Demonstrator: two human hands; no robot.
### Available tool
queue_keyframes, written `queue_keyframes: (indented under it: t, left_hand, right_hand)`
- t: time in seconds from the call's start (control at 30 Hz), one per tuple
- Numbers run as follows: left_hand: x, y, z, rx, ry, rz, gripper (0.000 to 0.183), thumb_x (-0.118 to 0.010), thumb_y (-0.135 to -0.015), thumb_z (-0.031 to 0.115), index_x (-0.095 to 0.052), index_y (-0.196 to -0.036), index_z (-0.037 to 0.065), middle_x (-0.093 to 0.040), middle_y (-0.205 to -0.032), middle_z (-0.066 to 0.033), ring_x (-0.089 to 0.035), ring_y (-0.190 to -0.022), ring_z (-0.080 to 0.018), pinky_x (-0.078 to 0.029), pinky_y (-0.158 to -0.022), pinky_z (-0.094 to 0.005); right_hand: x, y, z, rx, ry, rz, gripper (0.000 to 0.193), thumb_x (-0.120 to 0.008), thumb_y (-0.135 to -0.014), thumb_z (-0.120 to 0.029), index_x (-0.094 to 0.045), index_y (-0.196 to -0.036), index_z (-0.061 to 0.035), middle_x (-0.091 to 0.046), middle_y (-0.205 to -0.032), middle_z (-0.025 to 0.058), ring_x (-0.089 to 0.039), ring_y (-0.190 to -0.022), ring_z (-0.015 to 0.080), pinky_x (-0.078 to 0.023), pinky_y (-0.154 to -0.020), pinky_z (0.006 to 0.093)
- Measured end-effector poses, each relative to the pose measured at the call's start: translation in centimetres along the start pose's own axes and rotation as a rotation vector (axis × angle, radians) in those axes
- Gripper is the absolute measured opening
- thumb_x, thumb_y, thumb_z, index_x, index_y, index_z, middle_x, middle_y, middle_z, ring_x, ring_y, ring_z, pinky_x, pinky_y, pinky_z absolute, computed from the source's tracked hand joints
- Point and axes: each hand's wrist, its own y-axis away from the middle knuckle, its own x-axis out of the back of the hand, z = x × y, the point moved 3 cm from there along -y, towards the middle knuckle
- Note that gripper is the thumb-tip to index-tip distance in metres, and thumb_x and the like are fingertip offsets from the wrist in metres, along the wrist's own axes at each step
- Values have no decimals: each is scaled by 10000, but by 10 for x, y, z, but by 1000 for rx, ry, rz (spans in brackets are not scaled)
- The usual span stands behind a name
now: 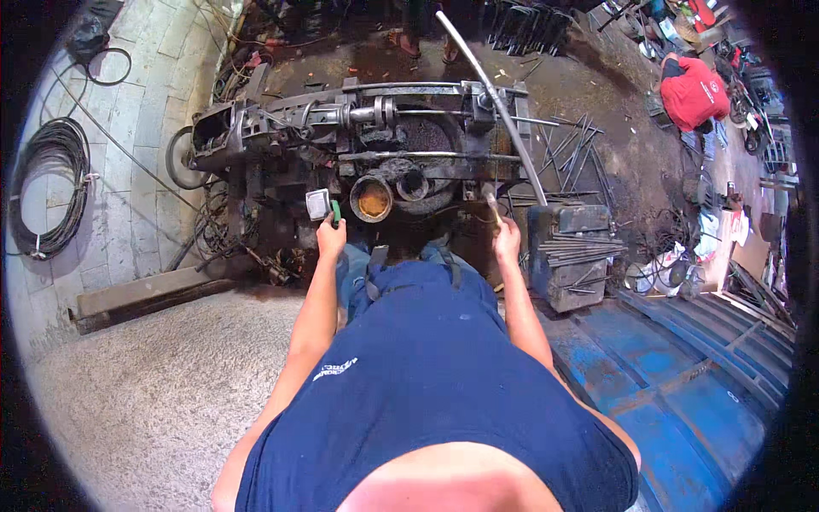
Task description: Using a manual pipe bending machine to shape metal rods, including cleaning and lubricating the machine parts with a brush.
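Observation:
My left hand (331, 237) is closed round a small green handle (336, 211). A whitish square piece (317, 205) sits right beside it; whether the two are joined I cannot tell. My right hand (507, 241) grips a tan-handled tool (494, 207) pointing away from me; its greyish far end is too small to make out. Between and beyond my hands lies a dark, greasy metal machine (409, 128) with long shafts. A round pipe mouth (373, 200), rusty orange inside, faces me.
A long pale pipe (503, 111) slants down to a worn metal box (572, 256) topped with thin rods. More rods lie at right. A coiled black cable (51, 183) and a metal beam (153, 290) are at left. A person in red (693, 94) bends over at far right.

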Motion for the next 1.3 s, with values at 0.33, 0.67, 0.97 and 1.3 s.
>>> queue_keyframes:
  t: [0.33, 0.67, 0.97, 1.3]
  left_hand:
    - [-4, 4, 3, 11, -48, -21, 532, -630, -821, 268, -526, -1264, -8, -606, -1122, -271, -592, -1073, -365, -451, -928, -401]
    - [-7, 8, 10, 159, -16, -106, 605, -635, -820, 310, -478, -1311, -6, -586, -1162, -277, -572, -1112, -356, -434, -953, -389]
    - [-4, 16, 2, 168, 96, -93, 578, -628, -827, 283, -482, -1317, 14, -595, -1148, -275, -594, -1085, -339, -446, -934, -385]
    - [-4, 6, -11, 105, 33, -107, 580, -634, -827, 319, -501, -1292, 0, -583, -1166, -276, -566, -1116, -361, -432, -953, -393]
  right_hand:
    - [9, -34, -3, -151, -164, 178, 233, -421, -907, -155, -533, -1066, -28, -476, -647, 15, -438, -446, 115, -376, -387, 263]
    - [-2, -89, 6, -346, -431, 90, 157, -444, -917, -174, -531, -821, -85, -500, -633, 27, -469, -473, 139, -400, -416, 300]
    - [-17, -112, 19, -417, -448, 196, 109, -509, -867, -148, -541, -766, -121, -411, -545, -13, -398, -430, 139, -318, -383, 304]
    - [-19, -134, 19, -440, -352, 255, 130, -600, -788, -145, -550, -696, -68, -486, -565, 30, -454, -405, 152, -353, -349, 279]
